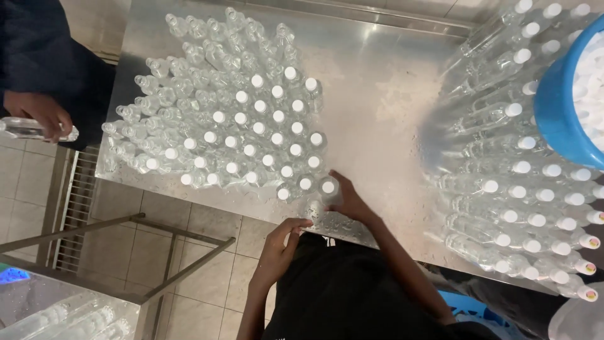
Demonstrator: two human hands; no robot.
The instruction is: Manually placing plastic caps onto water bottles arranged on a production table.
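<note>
Steel table (377,94) packed with clear capped bottles; person placing one at the near edge.

Largest first: big block of upright bottles (239,126) centre-left, white caps toward the near edge, uncapped at the back. Second stack (516,182) lies on the right, caps outward. Blue tub (553,113) top right holds white caps. Right hand (349,198) wraps a capped bottle (328,189) at the block's near corner, fingers curled round its body. Left hand (283,245) sits at the table edge, fingers loosely curled, holding nothing I can see. A co-worker's hand (38,113) far left grips another bottle (25,129).
</note>
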